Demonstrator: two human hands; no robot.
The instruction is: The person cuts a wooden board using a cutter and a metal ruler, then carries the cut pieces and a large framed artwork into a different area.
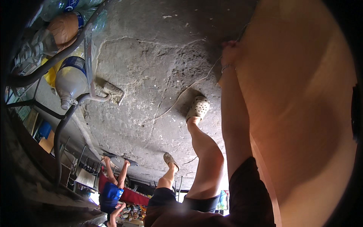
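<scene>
My right hand reaches down at the left edge of a large, smooth tan panel, fingers closed at that edge. A bracelet circles the wrist. The panel fills the right side of the view; its exact kind is unclear. Close by the hand, a thin cord trails over the rough concrete floor. My left hand is out of view.
At the left, a bent metal frame surrounds several plastic bottles. My feet, in beige clogs, stand on the concrete. Another person is at the lower left, near a red cloth and clutter.
</scene>
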